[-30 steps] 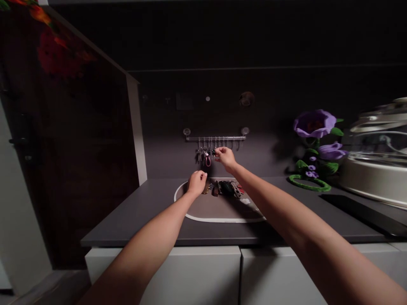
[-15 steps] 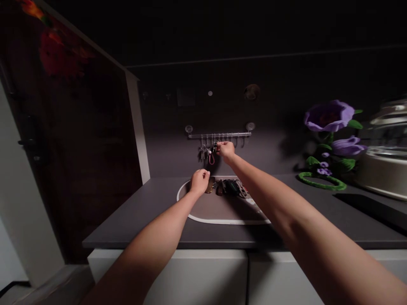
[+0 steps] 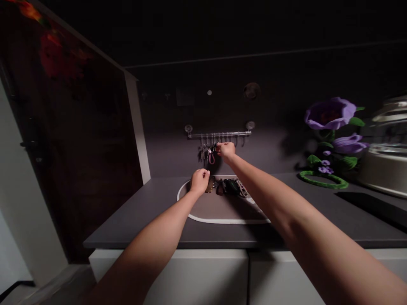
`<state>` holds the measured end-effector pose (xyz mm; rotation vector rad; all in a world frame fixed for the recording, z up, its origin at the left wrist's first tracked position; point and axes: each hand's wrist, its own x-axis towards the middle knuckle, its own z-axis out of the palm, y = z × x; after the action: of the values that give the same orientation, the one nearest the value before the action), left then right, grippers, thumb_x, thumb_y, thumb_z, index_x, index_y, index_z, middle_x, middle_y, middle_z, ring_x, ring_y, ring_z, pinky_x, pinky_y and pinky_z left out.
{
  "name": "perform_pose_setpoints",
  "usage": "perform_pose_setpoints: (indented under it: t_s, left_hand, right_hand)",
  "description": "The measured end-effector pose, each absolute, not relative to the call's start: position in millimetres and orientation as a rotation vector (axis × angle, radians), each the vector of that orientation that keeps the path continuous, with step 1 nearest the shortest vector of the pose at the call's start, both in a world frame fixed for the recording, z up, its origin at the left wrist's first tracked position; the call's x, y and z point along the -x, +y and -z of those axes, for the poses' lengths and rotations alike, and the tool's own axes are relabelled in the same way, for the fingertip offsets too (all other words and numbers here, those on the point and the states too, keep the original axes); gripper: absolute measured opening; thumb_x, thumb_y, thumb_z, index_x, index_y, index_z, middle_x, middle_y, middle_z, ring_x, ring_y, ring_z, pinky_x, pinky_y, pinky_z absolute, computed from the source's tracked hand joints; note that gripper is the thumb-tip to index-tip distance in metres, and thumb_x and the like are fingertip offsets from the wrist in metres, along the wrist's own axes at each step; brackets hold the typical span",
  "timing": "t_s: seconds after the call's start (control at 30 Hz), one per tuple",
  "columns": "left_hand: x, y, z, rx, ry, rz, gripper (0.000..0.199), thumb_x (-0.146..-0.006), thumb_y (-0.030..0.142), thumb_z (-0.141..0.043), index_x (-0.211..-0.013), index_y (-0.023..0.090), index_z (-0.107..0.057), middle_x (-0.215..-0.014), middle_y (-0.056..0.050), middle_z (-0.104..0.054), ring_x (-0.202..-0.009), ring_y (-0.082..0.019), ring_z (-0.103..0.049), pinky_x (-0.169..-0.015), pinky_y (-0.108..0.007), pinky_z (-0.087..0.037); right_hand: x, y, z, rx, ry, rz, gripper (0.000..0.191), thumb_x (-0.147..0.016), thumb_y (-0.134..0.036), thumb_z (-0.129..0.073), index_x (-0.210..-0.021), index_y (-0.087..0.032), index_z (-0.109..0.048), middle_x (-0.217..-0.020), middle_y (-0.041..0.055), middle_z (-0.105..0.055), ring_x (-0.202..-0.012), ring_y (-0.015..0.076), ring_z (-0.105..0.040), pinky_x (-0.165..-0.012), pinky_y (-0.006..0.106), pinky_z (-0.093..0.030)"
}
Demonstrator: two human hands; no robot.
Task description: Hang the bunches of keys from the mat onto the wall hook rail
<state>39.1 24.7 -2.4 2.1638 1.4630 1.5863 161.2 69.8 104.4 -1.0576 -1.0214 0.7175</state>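
My right hand (image 3: pixel 226 151) is up at the clear hook rail (image 3: pixel 219 135), its fingertips pinched on a small dark item hanging at a hook, apparently keys, mostly hidden by the fingers. Just left of it, metal keys (image 3: pixel 202 153) and a pink loop strap (image 3: pixel 211 158) hang from other hooks. Lower down, my left hand (image 3: pixel 199 181) hovers with bent fingers and thumb together over the left part of a brown mat (image 3: pixel 216 212); whether it holds anything is hidden. Beside it on the mat lie a brown key holder (image 3: pixel 210 185) and a dark bunch of keys (image 3: pixel 233 187).
The mat has a white rim and lies on a grey countertop (image 3: pixel 143 216). Purple fabric flowers (image 3: pixel 330 114) with a green ring base (image 3: pixel 322 180) stand to the right, near a pale appliance (image 3: pixel 384 165). A dark flat object (image 3: pixel 372 207) lies in front of it. At left is a dark door (image 3: pixel 85 161).
Both hands keep nearly the same places, the right at the hooks and the left over the mat. The view has shifted very slightly.
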Motion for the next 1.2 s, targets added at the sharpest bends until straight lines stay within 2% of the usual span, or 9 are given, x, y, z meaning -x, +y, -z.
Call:
perform_pose_setpoints:
  t_s: [0.37,0.67,0.8,1.0,1.2]
  left_hand:
    - [-38,24,2,-2.167,1.471,-1.572,0.022,-0.080,0.025,-0.046,-0.065,0.015,-0.059,-0.069,-0.004,-0.061,-0.067,-0.013,-0.054,-0.066,-0.025,-0.039]
    - [-38,25,2,-2.158,1.465,-1.577,0.022,-0.080,0.025,-0.045,-0.066,0.015,-0.059,-0.069,-0.004,-0.061,-0.067,-0.013,-0.054,-0.066,-0.025,-0.040]
    - [-37,24,1,-2.152,1.455,-1.571,0.021,-0.079,0.025,-0.046,-0.067,0.014,-0.060,-0.070,-0.005,-0.062,-0.067,-0.013,-0.054,-0.067,-0.025,-0.040]
    - [-36,19,-1,-2.123,1.444,-1.541,0.017,-0.078,0.024,-0.049,-0.071,0.014,-0.061,-0.072,-0.004,-0.062,-0.067,-0.012,-0.054,-0.069,-0.024,-0.042]
    - [-33,19,1,-2.182,1.464,-1.455,0.012,-0.073,0.020,-0.053,-0.077,0.015,-0.063,-0.077,-0.004,-0.061,-0.071,-0.012,-0.054,-0.072,-0.024,-0.043]
  right_hand:
    - [-165,84,-89,1.093,-1.066,-0.647,0.005,-0.069,-0.014,-0.053,-0.069,-0.012,-0.058,-0.056,-0.0020,-0.053,-0.047,0.0047,-0.046,-0.050,0.017,-0.042]
    - [-170,92,-83,1.123,-1.174,-0.517,0.014,-0.068,-0.024,-0.054,-0.071,-0.012,-0.059,-0.056,-0.0025,-0.054,-0.051,0.0057,-0.047,-0.056,0.017,-0.042]
    - [-172,77,-84,1.175,-1.178,-0.479,0.015,-0.068,-0.023,-0.054,-0.073,-0.012,-0.061,-0.062,-0.0006,-0.058,-0.057,0.0075,-0.050,-0.061,0.019,-0.042]
    - [-170,44,-79,1.184,-1.256,-0.408,0.018,-0.073,-0.021,-0.049,-0.084,-0.013,-0.062,-0.084,0.0036,-0.064,-0.073,0.0092,-0.056,-0.073,0.019,-0.042]
    - [-171,12,-51,1.184,-1.521,-0.350,0.016,-0.075,-0.021,-0.051,-0.084,-0.014,-0.063,-0.083,0.0040,-0.065,-0.074,0.0107,-0.057,-0.075,0.023,-0.042]
